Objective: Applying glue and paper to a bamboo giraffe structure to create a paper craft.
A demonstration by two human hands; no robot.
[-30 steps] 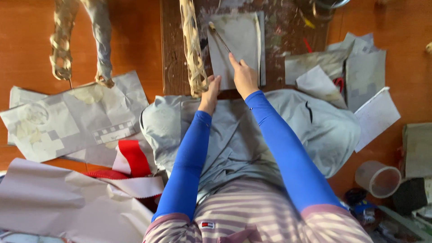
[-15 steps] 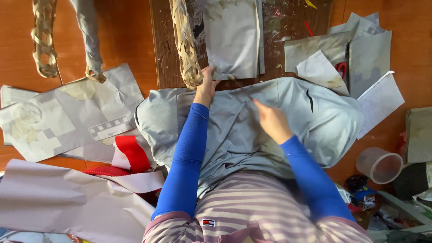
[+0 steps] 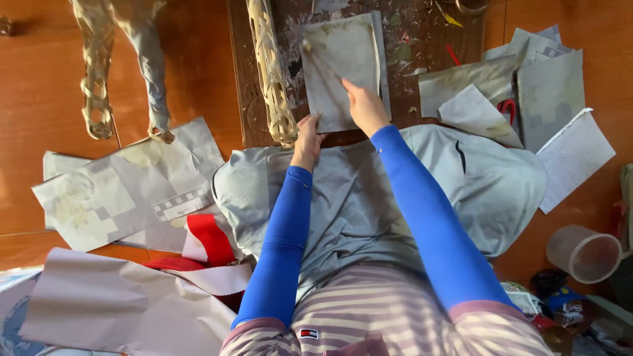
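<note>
While left hand (image 3: 307,140) steadies paper (image 3: 343,69), right hand (image 3: 364,109) perhaps brushes.

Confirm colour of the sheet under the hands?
Grey sheet, with pale yellowish stains; left hand at its lower edge, right hand on it. Head view.

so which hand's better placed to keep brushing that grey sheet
Right. The right hand already grips the brush over the grey sheet; the left hand pins the sheet's lower edge beside the woven strip.
</note>
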